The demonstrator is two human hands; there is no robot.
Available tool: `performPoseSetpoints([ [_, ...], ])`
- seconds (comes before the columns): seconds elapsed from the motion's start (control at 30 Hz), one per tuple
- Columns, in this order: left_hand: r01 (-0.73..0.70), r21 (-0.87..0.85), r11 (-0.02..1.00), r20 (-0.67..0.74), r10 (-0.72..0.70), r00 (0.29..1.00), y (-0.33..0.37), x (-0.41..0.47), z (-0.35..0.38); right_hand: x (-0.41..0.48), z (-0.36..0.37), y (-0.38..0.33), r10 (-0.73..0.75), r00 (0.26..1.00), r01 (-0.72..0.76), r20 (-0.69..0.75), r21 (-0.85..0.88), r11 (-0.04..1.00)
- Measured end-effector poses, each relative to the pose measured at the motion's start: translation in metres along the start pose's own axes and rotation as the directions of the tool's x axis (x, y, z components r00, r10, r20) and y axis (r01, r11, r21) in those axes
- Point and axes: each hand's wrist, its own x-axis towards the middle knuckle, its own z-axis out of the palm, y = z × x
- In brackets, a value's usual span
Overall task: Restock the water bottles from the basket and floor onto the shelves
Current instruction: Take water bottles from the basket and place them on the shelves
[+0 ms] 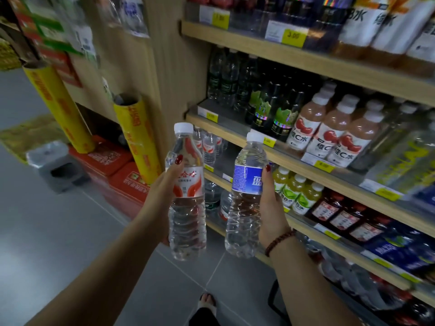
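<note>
Mid-task: the left hand [164,187] is gripping a red-label water bottle [187,182] around its middle, fingers curled round it, and the right hand [270,208] is gripping a blue-label water bottle [246,184] the same way. Both bottles are being held upright, side by side, in the air in front of the shelves [306,60], neither one shelved yet. Matching red-label bottles [209,147] are sitting at the left end of one shelf, about 1 o'clock from the left-hand bottle's cap, so that row is looking like the likely target. More clear bottles [213,198] are showing on the shelf below. The remaining count cannot be told: no basket is clearly showing, only a dark frame [274,300] low at 5 o'clock. Clearance: the wooden shelf lips are jutting out at 3 o'clock of the right hand, and a yellow roll [137,137] is leaning near the left hand at 10 o'clock. The grey floor [70,231] at 7 o'clock is giving room to step back.
</note>
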Motion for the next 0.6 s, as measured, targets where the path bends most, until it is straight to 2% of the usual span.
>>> performPoseSetpoints([
  [0.3,0.083,0.055,0.995,-0.017,-0.082,0.997,0.011,0.089,-0.002,0.085,0.041,-0.007,0.062,0.998,-0.062,-0.002,0.045,0.997],
  [0.6,0.2,0.101,0.975,0.062,-0.207,0.976,0.014,0.161,-0.017,0.129,0.071,0.0,0.102,0.986,-0.097,-0.129,0.042,0.994],
])
